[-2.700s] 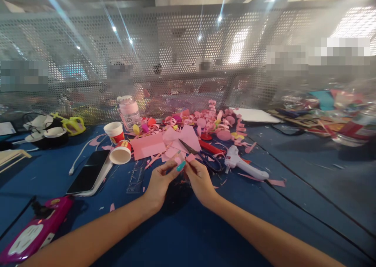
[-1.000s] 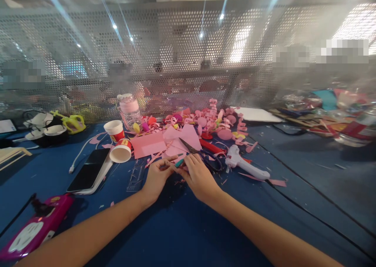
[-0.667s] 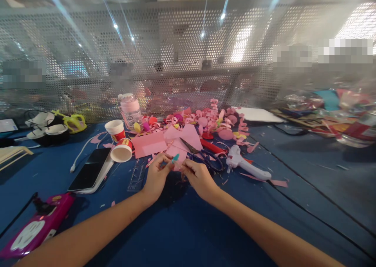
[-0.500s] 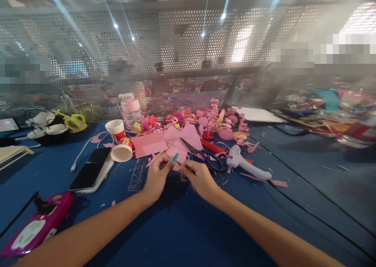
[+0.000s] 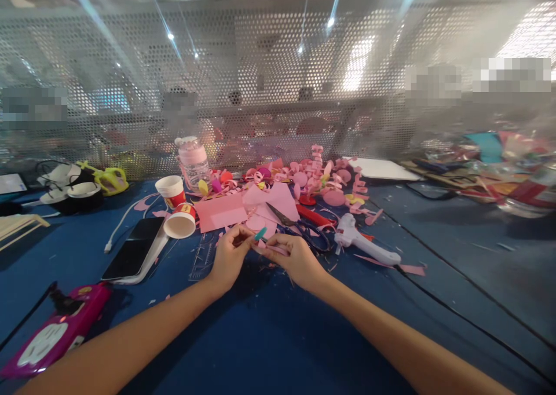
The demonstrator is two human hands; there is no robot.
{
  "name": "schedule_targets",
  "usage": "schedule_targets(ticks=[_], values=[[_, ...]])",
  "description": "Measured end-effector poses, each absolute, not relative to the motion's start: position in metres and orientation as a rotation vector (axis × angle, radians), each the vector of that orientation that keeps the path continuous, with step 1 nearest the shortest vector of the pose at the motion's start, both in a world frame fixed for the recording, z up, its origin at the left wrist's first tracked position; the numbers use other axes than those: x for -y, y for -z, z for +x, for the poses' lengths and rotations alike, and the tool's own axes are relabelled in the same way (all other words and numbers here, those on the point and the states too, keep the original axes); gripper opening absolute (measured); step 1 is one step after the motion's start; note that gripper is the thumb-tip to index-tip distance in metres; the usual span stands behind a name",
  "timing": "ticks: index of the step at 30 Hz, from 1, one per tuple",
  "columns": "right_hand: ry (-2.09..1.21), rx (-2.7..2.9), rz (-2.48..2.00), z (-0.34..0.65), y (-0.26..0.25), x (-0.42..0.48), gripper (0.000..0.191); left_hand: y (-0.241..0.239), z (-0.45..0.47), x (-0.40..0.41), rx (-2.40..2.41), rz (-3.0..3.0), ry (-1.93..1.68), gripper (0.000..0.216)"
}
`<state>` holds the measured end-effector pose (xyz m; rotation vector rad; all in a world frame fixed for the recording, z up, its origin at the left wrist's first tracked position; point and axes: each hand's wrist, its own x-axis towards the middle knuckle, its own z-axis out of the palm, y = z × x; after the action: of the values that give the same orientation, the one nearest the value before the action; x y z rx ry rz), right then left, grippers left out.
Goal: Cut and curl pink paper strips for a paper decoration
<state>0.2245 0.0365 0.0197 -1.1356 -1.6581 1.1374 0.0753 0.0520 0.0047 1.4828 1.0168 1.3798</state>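
Observation:
My left hand [image 5: 230, 257] is closed in a pinch on a small teal pointed piece [image 5: 260, 233], whose exact kind I cannot make out. Close against it, my right hand [image 5: 302, 263] is closed on a narrow pink paper strip [image 5: 278, 249], and the strip's end meets the teal piece at the left fingertips. Just beyond the hands lie pink paper sheets [image 5: 221, 211] and dark-handled scissors [image 5: 319, 237] with the blades partly over the paper. A clear stencil ruler [image 5: 202, 259] rests left of my left hand.
A white glue gun [image 5: 369, 247] with a black cord lies right. Behind is a heap of pink paper curls [image 5: 299, 178] and a clear bottle [image 5: 193, 160]. Left are paper cups [image 5: 180, 222], a phone [image 5: 134, 250] and a magenta power strip [image 5: 61, 331].
The teal piece has tilted flatter between the fingers. More of the pink strip now shows along my right fingers, and that hand has turned slightly.

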Motion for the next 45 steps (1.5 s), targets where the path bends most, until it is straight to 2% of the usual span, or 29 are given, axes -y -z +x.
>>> schedule_targets(ticks=[9, 15, 22, 27, 32, 36, 40, 45], values=[[-1.038, 1.663, -1.114, 0.225, -0.018, -0.036, 0.036, -0.002, 0.072, -0.050, -1.049, 1.579, -1.443, 0.009], [-1.154, 1.542, -1.111, 0.224, -0.020, -0.034, 0.034, -0.004, 0.075, -0.050, -1.003, 1.397, -1.441, 0.012], [-1.187, 1.465, -1.080, 0.222, -0.018, -0.035, 0.033, -0.003, 0.077, -0.055, -0.967, 1.195, -1.391, 0.020], [-1.247, 1.385, -1.093, 0.220, -0.012, -0.037, 0.033, -0.002, 0.076, -0.055, -0.947, 1.165, -1.398, 0.035], [-1.269, 1.339, -1.098, 0.223, -0.007, -0.041, 0.032, -0.004, 0.075, -0.056, -0.897, 1.201, -1.327, 0.037], [-1.203, 1.375, -1.139, 0.226, -0.005, -0.044, 0.024, -0.005, 0.075, -0.058, -0.910, 1.292, -1.133, 0.048], [-1.107, 1.494, -1.222, 0.228, -0.006, -0.044, 0.010, -0.007, 0.075, -0.059, -0.964, 1.249, -1.034, 0.042], [-0.983, 1.713, -1.285, 0.232, -0.007, -0.047, 0.004, -0.007, 0.072, -0.064, -0.960, 1.149, -0.848, 0.038]])
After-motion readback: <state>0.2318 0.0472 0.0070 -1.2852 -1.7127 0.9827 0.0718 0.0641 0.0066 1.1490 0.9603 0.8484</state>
